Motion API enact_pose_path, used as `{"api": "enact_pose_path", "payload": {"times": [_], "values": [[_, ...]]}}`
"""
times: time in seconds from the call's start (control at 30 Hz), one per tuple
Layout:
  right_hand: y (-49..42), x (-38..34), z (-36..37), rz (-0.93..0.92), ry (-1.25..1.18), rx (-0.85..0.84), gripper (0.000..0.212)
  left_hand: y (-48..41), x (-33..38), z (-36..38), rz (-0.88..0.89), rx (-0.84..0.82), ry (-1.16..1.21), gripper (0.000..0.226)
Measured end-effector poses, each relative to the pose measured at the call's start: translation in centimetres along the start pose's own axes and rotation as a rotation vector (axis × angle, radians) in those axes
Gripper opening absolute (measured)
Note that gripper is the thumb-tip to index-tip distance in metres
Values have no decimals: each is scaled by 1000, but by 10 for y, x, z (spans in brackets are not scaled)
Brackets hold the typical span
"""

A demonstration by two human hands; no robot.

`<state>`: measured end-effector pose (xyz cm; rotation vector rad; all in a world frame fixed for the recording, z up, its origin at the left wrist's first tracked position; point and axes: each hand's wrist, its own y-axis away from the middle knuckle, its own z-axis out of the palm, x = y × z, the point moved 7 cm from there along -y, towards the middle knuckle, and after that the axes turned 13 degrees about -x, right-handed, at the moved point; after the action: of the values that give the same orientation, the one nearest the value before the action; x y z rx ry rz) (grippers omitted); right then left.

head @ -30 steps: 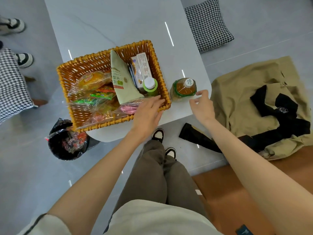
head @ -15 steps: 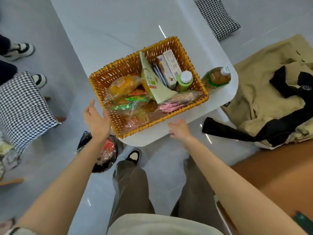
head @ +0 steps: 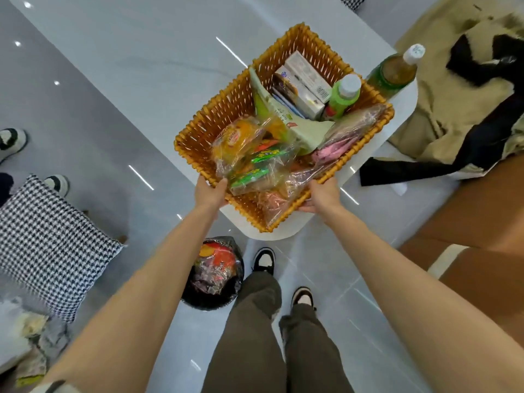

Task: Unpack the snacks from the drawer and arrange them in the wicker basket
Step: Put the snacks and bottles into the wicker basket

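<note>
- Half a second ago we were holding both hands off the basket (head: 224,114); now we are gripping its near end, so we are moving from placing items to handling the basket itself.
- Our left hand (head: 211,191) is clamping the near left corner, thumb over the rim beside the wrapped snacks (head: 246,154).
- Our right hand (head: 320,194) is holding the near right wall, fingers curling underneath.
- We are judging the packing nearly done, and that we are about to shift or straighten the basket on the table (head: 141,66).
- The tea bottle (head: 397,70) is standing outside the basket, just beside its far right corner and well apart from both hands; we are taking it as the one item still waiting.
</note>
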<state>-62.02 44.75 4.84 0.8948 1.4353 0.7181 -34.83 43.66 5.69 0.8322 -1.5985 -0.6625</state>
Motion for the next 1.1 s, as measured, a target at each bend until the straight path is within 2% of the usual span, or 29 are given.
{"api": "enact_pose_path", "payload": {"times": [0.1,0.23,0.3,0.4,0.6,0.77,0.93,1.1], "values": [[7,3,3,-7,28,13,28,-1,1,0,-6,-55,-25,44],[28,17,0,-1,52,45,40,13,1,3,-60,-224,41,59],[48,24,1,-17,92,65,41,30,-1,-4,-50,-209,-19,66],[86,32,8,-89,61,22,38,68,-2,-16,33,-182,-94,57],[184,67,24,-205,69,-86,29,160,-38,-36,173,-286,-232,42],[265,85,40,-307,61,-91,20,227,-36,-65,292,-327,-311,39],[310,75,77,-372,87,-83,20,258,-11,-102,391,-360,-354,39],[318,67,138,-409,93,-24,18,251,9,-153,473,-428,-427,37]]}}
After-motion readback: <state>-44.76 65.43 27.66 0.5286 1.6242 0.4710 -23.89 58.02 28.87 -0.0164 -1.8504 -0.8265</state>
